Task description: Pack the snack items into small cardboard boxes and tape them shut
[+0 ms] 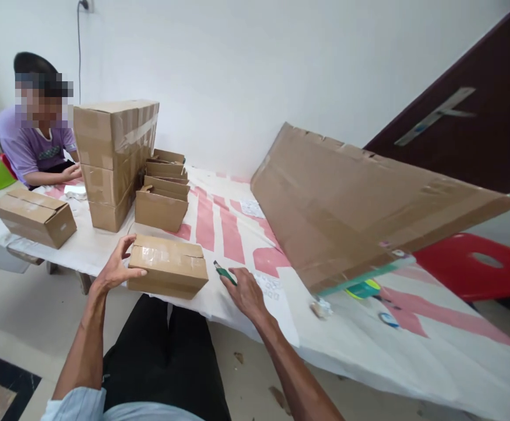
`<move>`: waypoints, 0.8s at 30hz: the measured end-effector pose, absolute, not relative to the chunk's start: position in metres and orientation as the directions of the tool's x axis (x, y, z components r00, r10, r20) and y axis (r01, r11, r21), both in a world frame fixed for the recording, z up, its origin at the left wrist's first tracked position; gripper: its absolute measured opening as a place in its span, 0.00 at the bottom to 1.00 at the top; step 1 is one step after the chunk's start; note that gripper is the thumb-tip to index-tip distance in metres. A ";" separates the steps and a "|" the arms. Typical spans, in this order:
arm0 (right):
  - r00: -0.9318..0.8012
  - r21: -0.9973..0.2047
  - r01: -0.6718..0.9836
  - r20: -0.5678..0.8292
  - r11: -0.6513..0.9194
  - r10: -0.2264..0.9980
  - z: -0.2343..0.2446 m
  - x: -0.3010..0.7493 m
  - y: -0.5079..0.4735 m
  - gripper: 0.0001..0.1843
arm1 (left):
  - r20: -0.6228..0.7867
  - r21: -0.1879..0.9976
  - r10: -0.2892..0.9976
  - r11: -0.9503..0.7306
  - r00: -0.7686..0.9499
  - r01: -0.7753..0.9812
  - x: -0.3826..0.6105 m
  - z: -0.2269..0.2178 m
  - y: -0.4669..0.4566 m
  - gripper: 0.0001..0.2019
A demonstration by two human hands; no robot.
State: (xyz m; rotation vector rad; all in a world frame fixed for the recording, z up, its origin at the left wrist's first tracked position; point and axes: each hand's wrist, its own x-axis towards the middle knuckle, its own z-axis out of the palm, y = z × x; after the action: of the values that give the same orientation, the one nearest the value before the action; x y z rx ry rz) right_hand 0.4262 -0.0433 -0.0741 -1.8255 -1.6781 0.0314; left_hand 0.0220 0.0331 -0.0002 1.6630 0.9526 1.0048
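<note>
My left hand (117,268) grips the left end of a small taped cardboard box (169,266) that sits near the table's front edge, thumb along its side and fingers on top. Just right of the box, my right hand (244,290) lies on the white and pink table cover (220,228). Its fingers are closed on a small green cutter (224,272) whose tip points toward the box.
A tall stack of taped boxes (114,158) and a pile of folded small boxes (162,196) stand behind. Another box (35,215) sits at the left by a seated person (35,146). A big flattened carton (360,204) leans at right, over tape rolls (362,288) and a red stool (474,263).
</note>
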 end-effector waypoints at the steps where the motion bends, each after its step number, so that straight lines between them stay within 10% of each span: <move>1: 0.200 -0.406 0.913 0.368 -0.037 0.908 -0.086 0.437 -0.043 0.19 | 0.191 0.961 0.909 -0.251 0.370 0.120 0.023 -0.002 0.034 0.52; 11: 0.288 -0.217 0.946 0.209 -0.243 0.935 -0.112 0.444 -0.050 0.07 | 0.282 0.952 0.916 -0.304 0.284 0.032 0.031 -0.021 0.019 0.45; 18: 0.380 -0.668 0.737 0.276 -0.109 0.883 -0.046 0.424 -0.044 0.26 | 0.326 0.933 0.896 -0.356 0.302 0.049 0.028 -0.022 0.015 0.38; 24: 0.096 -0.820 0.539 0.288 0.193 0.953 0.041 0.377 -0.045 0.30 | 0.324 0.924 0.889 -0.371 0.323 0.095 0.026 -0.020 0.009 0.41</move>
State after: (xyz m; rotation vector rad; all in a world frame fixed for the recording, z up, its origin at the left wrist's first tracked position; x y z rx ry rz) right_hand 0.3767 -0.0446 0.0407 -1.4649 -1.5626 0.5752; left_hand 0.0260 0.0086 -0.0204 1.7169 0.8902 1.1453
